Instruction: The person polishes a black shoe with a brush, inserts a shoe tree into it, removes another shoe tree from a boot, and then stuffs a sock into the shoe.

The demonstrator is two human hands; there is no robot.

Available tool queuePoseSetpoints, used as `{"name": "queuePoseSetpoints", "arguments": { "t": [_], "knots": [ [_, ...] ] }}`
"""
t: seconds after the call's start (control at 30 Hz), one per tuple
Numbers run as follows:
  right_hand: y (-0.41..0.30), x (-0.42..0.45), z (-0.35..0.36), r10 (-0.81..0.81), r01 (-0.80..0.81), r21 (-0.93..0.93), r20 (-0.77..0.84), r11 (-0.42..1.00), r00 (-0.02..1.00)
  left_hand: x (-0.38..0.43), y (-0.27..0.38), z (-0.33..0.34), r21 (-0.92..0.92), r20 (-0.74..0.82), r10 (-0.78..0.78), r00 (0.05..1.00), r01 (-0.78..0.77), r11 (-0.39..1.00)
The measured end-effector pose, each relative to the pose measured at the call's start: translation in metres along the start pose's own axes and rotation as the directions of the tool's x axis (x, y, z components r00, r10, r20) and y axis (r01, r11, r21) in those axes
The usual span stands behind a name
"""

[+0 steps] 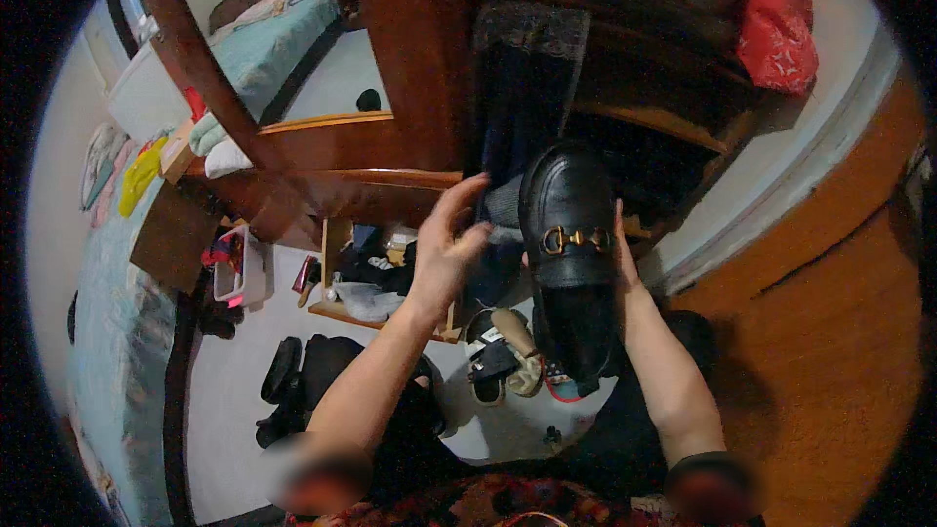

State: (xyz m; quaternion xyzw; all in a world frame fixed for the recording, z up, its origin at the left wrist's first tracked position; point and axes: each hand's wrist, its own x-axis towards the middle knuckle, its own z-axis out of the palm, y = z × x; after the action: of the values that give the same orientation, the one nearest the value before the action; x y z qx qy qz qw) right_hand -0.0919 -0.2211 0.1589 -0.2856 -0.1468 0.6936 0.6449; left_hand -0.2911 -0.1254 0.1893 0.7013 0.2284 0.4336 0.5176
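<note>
A black leather loafer [571, 197] with a gold-coloured horsebit buckle is raised in front of me, toe pointing away. My right hand [626, 256] grips it from the right side and beneath, with most of its fingers hidden behind the shoe. To the left of the loafer, my left hand [445, 249] is raised with its fingers apart, slightly blurred and holding nothing. Under the shoe, on the pale floor, lie several slippers and sandals [501, 362]. Grey fabric [504, 203] shows between my left hand and the loafer.
A pulled-out wooden drawer [351, 311] holds dark and grey clothing below a mirrored wardrobe [417, 51]. Left of it stands a white plastic bin [252, 271]. Black shoes [282, 373] lie near my left forearm. A bed [124, 307] lines the left side, and an orange-brown wooden panel [820, 322] the right.
</note>
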Motion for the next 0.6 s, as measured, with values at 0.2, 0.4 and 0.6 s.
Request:
{"name": "queuePoseSetpoints", "arguments": {
  "t": [0.2,0.4,0.6],
  "knots": [
    [-0.005,0.007,-0.002,-0.112,0.111,-0.014,-0.057,0.994,0.992,-0.019,-0.059,0.015,-0.330,0.419,-0.431,0.799,0.576,0.748],
    [-0.002,-0.004,0.001,-0.155,0.143,-0.190,-0.049,0.971,0.987,-0.037,-0.042,0.045,-0.334,0.641,-0.420,0.643,0.726,0.601],
    [-0.005,-0.014,0.012,-0.137,0.128,-0.397,0.006,0.909,0.991,-0.052,-0.047,0.047,-0.412,0.729,-0.297,0.616,0.742,0.529]
  ]
}}
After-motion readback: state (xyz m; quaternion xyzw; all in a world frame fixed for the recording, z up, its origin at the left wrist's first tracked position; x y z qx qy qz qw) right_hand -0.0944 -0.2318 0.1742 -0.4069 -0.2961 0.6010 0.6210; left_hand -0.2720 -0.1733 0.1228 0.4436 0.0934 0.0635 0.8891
